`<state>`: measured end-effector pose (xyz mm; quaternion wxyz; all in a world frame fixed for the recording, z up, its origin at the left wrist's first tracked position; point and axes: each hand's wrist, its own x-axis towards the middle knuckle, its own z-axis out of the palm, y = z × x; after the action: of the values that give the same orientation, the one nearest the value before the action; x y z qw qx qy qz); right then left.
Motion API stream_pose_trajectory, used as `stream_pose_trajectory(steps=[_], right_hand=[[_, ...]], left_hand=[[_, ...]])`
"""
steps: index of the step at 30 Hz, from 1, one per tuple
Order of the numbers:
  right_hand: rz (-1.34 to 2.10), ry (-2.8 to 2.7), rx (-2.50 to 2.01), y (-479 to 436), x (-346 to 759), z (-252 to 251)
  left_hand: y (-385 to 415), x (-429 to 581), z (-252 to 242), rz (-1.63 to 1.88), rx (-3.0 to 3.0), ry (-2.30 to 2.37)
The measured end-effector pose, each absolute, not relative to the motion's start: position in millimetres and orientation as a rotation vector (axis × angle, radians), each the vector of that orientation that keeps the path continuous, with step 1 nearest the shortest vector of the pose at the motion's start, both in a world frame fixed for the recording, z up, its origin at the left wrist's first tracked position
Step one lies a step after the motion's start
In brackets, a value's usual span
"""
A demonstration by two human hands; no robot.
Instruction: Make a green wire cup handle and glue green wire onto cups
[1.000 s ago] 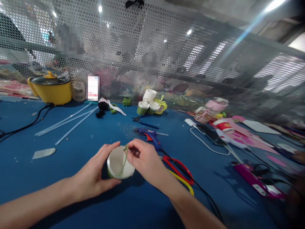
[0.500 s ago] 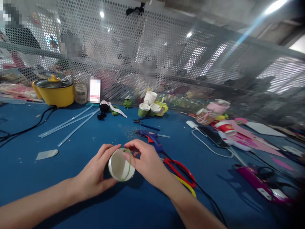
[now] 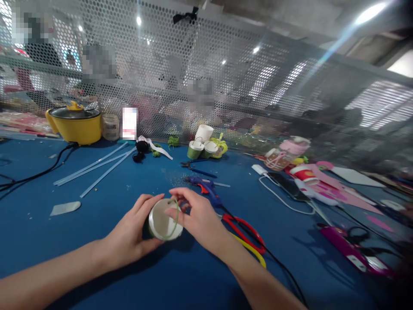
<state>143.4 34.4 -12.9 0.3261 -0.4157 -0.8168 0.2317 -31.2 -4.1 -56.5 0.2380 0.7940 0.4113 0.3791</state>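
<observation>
A white paper cup (image 3: 159,219) is tilted with its open mouth toward me, above the blue table. My left hand (image 3: 137,226) wraps round the cup's left side, fingers at the far rim and thumb below. A thin green cord (image 3: 176,217) runs in a loop across the mouth, close to the right rim. At that rim my right hand (image 3: 196,217) is closed, its thumb reaching inside the cup and its fingers on the far side. Its fingertips are partly hidden, so I cannot tell how firmly the cord is pinched.
Beyond my hands lie a blue glue gun (image 3: 206,187) and pliers (image 3: 200,168). Scissors with red and yellow handles (image 3: 245,232) lie beside my right forearm. Several cups (image 3: 203,140) stand by the mesh screen (image 3: 155,86). Clear glue sticks (image 3: 97,168) and a yellow pot (image 3: 75,125) are left.
The cup has tipped and shifted slightly, up and to the right in view. Both hands keep nearly the same hold on it, and the view has moved a little.
</observation>
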Motion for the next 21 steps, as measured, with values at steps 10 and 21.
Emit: stream_pose_trajectory(steps=[10, 21], right_hand=[[0.263, -2.213, -0.699, 13, 143, -10], [0.195, -2.351, -0.659, 9, 135, -22]], left_hand=[[2, -40, -50, 1.399, 2.309, 1.354], [3, -39, -48, 1.524, 2.368, 1.322]])
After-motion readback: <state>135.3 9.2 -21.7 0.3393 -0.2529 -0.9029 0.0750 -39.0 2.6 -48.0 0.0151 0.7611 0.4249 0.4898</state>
